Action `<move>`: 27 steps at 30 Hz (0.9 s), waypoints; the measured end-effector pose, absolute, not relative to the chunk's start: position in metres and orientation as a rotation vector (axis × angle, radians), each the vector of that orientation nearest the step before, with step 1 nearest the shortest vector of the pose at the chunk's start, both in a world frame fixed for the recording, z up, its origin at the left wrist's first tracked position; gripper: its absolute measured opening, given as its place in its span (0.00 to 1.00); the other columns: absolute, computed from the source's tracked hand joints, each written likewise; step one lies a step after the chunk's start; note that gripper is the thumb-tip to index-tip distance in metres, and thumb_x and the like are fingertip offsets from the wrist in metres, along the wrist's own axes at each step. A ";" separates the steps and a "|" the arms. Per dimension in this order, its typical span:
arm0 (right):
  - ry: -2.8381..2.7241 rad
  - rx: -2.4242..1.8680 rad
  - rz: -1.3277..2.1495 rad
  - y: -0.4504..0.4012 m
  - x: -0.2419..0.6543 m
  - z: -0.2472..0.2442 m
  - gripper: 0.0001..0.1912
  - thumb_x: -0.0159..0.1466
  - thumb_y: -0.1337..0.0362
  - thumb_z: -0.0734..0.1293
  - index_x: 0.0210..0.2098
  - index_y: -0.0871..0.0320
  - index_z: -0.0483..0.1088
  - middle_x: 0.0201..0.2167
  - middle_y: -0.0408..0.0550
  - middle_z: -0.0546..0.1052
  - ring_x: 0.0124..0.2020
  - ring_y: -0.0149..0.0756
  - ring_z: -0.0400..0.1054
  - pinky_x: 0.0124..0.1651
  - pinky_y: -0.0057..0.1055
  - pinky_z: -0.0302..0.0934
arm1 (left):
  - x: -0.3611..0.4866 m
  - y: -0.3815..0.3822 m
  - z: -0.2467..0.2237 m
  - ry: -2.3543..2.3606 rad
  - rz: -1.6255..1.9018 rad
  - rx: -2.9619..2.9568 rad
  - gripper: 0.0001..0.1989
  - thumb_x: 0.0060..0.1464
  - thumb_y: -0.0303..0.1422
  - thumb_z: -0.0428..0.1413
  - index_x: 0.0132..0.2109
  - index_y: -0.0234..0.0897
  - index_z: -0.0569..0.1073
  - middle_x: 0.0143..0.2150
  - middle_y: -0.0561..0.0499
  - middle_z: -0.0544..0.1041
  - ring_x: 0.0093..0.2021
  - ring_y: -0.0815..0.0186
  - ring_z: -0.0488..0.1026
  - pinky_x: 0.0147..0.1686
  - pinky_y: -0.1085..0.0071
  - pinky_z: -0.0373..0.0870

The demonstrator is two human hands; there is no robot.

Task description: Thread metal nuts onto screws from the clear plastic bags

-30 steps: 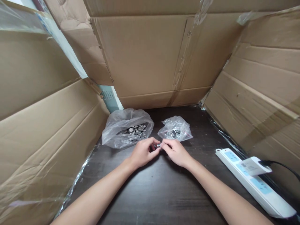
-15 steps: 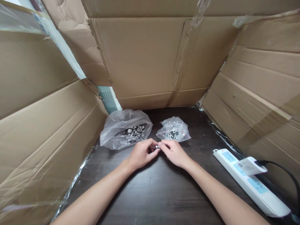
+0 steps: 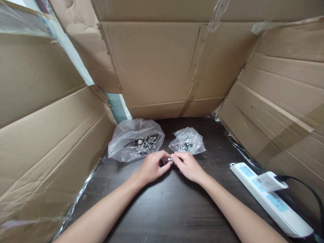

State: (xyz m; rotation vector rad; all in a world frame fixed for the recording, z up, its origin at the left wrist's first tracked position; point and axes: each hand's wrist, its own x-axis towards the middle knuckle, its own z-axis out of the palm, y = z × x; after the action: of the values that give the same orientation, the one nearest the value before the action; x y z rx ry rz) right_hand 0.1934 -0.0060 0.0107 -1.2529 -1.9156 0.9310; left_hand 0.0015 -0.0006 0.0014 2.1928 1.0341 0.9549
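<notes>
Between the fingertips of both hands is a small shiny metal piece, too small and too covered to name exactly. My left hand pinches it from the left with thumb and forefinger. From the right, the thumb and forefinger of my right hand close on its other end. Beyond the left hand lies a clear plastic bag, its mouth open on several round-headed metal parts. A smaller zip bag holding several small silvery screws rests just beyond the right hand.
The dark wooden tabletop is walled by cardboard panels on the left, back and right. A white power strip lies along the right side, with a white plug-in adapter and a black cable.
Both hands stay in nearly the same place, still pinching the small metal piece, with only slight finger movement. The whole view has shifted very slightly.
</notes>
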 end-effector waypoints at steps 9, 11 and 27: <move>-1.941 -1.235 0.965 -0.006 0.195 0.013 0.19 0.67 0.56 0.60 0.22 0.56 0.59 0.20 0.40 0.61 0.24 0.31 0.54 0.29 0.30 0.48 | 0.001 -0.002 0.001 1.030 0.955 2.172 0.07 0.60 0.33 0.58 0.43 0.36 0.77 0.34 0.51 0.79 0.31 0.68 0.74 0.32 0.74 0.68; -1.937 -1.243 0.948 -0.005 0.195 0.012 0.21 0.68 0.55 0.59 0.21 0.56 0.57 0.20 0.40 0.60 0.24 0.31 0.53 0.29 0.30 0.47 | 0.000 -0.002 0.001 1.027 0.955 2.202 0.07 0.60 0.33 0.59 0.44 0.36 0.77 0.34 0.51 0.79 0.30 0.68 0.73 0.32 0.74 0.68; -1.946 -1.236 0.954 -0.005 0.195 0.008 0.21 0.69 0.55 0.57 0.21 0.56 0.57 0.20 0.40 0.61 0.24 0.31 0.54 0.29 0.30 0.47 | 0.001 -0.002 0.000 1.019 0.968 2.250 0.07 0.60 0.33 0.58 0.43 0.36 0.77 0.33 0.52 0.78 0.30 0.69 0.72 0.32 0.74 0.67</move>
State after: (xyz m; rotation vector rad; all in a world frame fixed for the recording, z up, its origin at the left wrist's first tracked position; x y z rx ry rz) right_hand 0.1945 -0.0052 0.0077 -1.2361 -1.9456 0.9538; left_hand 0.0012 -0.0020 0.0001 2.2502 1.0193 0.9680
